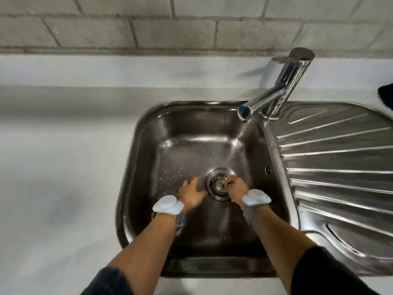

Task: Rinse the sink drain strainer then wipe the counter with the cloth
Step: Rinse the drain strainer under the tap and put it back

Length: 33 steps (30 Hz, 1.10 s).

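One strainer (215, 185) is found seated in the drain of the single sink (136, 167), and rinsing is judged not yet done. Its centre is pinched by the right hand (237, 189). The left hand (191, 193) is held open beside it (blurred). One dark cloth (386, 93) is noted on the worktop (63, 167), and wiping is outstanding.

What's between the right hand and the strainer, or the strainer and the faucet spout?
Nothing visible. The right hand is at the strainer in the drain; its grip is too blurred to judge. The left hand sits left of it, not over it. The basin up to the faucet spout is open.
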Each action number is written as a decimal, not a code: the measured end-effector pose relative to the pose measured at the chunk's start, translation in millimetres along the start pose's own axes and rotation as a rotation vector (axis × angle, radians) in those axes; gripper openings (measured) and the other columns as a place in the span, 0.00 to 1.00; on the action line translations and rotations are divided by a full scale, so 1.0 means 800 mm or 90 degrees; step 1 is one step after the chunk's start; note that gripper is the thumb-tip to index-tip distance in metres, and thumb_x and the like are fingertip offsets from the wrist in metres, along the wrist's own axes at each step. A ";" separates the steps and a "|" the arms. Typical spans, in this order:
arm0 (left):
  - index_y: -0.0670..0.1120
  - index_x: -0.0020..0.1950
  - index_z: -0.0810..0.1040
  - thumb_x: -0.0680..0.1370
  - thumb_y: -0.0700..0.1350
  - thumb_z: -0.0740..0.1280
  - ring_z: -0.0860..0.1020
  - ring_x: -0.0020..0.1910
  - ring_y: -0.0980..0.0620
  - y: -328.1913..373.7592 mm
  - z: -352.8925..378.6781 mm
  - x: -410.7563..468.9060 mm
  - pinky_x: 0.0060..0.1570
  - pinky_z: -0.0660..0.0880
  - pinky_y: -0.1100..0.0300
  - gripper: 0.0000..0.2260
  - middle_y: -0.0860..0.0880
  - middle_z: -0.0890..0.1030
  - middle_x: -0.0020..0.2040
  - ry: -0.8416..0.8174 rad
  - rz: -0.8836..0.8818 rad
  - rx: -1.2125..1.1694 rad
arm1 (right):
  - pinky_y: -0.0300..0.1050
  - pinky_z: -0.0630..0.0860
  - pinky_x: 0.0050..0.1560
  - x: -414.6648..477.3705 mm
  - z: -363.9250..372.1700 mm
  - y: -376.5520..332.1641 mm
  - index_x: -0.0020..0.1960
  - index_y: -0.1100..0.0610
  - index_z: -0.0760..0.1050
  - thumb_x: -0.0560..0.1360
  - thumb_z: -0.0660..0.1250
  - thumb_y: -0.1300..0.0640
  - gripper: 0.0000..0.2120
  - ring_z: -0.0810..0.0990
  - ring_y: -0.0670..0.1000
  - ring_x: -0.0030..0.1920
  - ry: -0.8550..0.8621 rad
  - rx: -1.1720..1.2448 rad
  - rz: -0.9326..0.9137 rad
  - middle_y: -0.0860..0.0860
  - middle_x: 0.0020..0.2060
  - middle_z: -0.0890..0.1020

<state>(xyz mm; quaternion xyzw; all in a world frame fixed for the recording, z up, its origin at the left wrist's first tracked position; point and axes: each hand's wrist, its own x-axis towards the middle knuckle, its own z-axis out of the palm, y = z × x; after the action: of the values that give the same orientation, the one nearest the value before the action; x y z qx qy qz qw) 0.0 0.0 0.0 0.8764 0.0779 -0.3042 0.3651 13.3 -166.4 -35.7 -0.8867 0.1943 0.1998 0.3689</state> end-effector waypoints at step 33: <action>0.40 0.56 0.81 0.76 0.37 0.64 0.81 0.56 0.45 0.024 -0.004 0.056 0.57 0.73 0.57 0.11 0.39 0.83 0.54 0.032 0.061 -0.068 | 0.33 0.74 0.38 -0.011 -0.045 -0.042 0.46 0.55 0.76 0.70 0.73 0.55 0.08 0.77 0.45 0.34 -0.153 -0.026 -0.193 0.49 0.34 0.78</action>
<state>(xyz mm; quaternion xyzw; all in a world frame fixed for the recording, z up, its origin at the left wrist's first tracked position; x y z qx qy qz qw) 44.5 -15.4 -13.2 0.8657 0.0607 -0.2598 0.4235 30.0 -169.0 11.8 -0.8830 0.0092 0.2504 0.3969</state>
